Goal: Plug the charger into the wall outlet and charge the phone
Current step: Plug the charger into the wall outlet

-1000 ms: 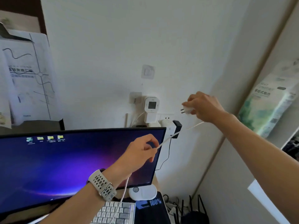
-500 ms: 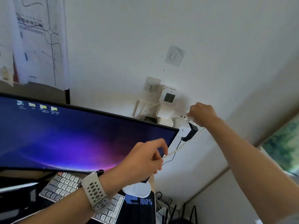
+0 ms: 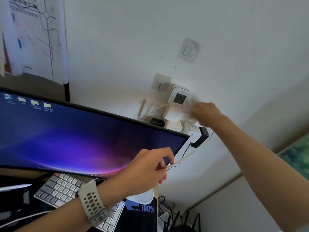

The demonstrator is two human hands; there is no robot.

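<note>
Monitor (image 3: 80,136) filled the left and middle of the frame, its right corner sitting just below the crowded cluster of plugs on the wall (image 3: 234,47), and that crowding was my main worry. My right hand (image 3: 204,113) was closed up against the wall outlet (image 3: 192,122), right of centre, just beside the small white device with the dark screen (image 3: 179,98). The charger was buried inside that fist; I could not see it, nor tell whether its prongs had found the slots. If I pushed blind and off-line, the prongs could skid across the plate or bend, or my knuckles could knock the neighbouring white adapter (image 3: 172,114) loose.

My left hand (image 3: 147,168), lower centre, was pinched shut on the white cable (image 3: 187,155), thumb and fingertips holding it taut toward the outlet. Too much pull there, I judged, would drag the charger sideways as it seated, or tug it back out.

That cable ran close past the black plug (image 3: 201,137) and its thin black lead (image 3: 181,158); the two could snag and tangle.

Nothing I could call the phone with any certainty was in sight, so the far end of the job remained undone. The keyboard (image 3: 61,188) lay under my left wrist, where slack cable might catch.
</note>
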